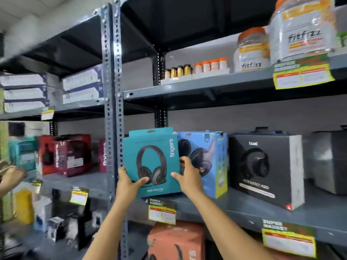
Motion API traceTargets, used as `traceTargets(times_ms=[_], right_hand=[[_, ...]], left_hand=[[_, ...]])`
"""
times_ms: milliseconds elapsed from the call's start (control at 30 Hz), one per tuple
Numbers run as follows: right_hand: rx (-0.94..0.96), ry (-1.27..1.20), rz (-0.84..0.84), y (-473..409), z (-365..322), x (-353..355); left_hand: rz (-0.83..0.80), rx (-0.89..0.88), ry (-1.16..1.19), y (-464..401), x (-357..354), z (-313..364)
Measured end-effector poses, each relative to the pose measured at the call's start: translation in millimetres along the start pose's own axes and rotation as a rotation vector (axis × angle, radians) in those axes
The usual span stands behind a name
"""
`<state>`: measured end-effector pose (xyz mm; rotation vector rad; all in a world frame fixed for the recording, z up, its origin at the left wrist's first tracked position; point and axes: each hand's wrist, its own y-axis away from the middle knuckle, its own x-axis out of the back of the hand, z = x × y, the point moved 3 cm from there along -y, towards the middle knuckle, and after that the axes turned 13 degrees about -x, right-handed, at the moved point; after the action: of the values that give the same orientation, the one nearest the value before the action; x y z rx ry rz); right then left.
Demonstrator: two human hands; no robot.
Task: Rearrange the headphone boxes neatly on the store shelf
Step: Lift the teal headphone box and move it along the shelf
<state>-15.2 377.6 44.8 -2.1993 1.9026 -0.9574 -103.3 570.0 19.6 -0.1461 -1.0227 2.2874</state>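
Teal box (152, 162) btwn both hands, overlapping blue box (208, 162).

Mid-frame, a headphone box (152, 162) stands at the shelf's (244, 207) front edge, against the upright post (112, 109) to its left. The left hand (127, 182) grips its lower left, the right hand (187, 177) its right edge. Right of it stand a second box (208, 162), partly behind it, then a third box (266, 169). Jars (251, 51) sit on the shelf above, upper right.
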Motion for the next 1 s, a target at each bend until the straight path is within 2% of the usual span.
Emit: traceTargets(times_ms=[467,733,867,900,933,1000], right_hand=[[-0.089,0.111,0.057,-35.8,20.5,-40.3],[-0.046,0.148,0.045,-42.2,33.2,-43.1],[-0.047,0.132,0.01,-30.8,23.5,-37.5],[-0.051,0.13,0.04,-24.2,32.1,-17.0],[-0.054,0.149,0.06,-15.8,41.3,3.4],[0.065,0.104,0.111,3.2,29.6,12.1]], left_hand=[[-0.166,0.083,-0.028,-45.8,-27.6,-42.3],[-0.232,0.064,-0.027,-50.8,-31.2,-47.1],[-0.091,0.079,-0.007,-38.4,-31.8,-35.8],[-0.077,0.07,0.017,-25.3,-55.0,-22.6],[-0.034,0.046,0.002,-6.2,-80.2,-4.9],[0.158,-0.091,-0.054,17.4,-88.4,18.2]])
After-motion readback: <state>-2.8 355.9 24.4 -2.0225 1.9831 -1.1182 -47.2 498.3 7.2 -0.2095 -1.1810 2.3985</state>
